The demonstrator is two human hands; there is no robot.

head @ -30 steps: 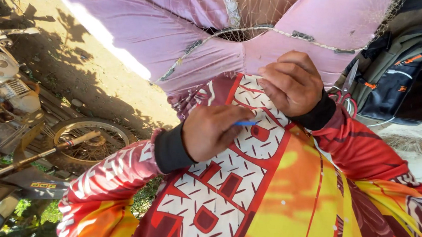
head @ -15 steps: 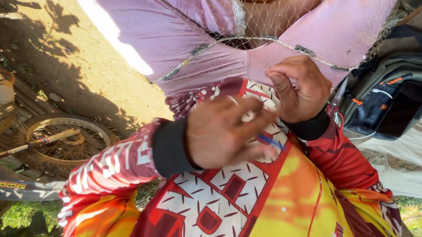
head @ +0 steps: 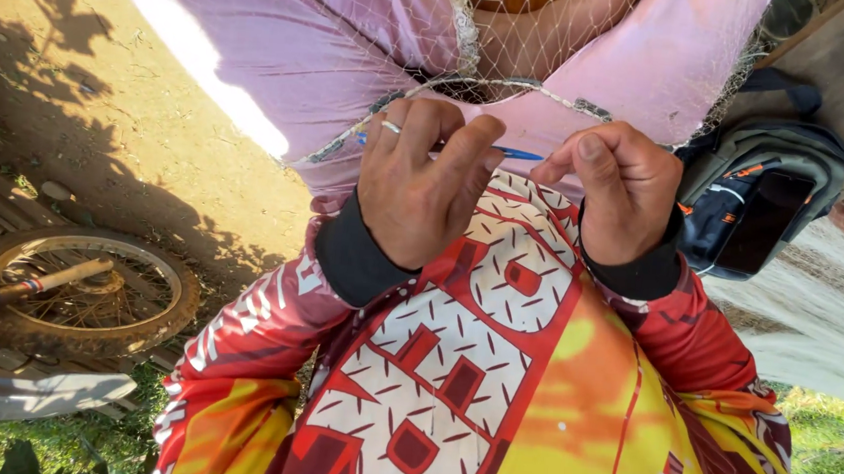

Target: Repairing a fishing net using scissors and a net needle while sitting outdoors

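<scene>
Your left hand (head: 421, 192) and right hand (head: 618, 194) sit side by side at chest height, both curled shut on the net (head: 378, 33) edge, w/ a thin blue needle (head: 514, 154) running btwn them. Its long axis lies roughly horizontal, left-right. The left fingers cover one end; the other end points at the right thumb, just short of touching. The net cord (head: 514, 86) arcs directly above both hands. The right hand is nearer the free tip.
</scene>
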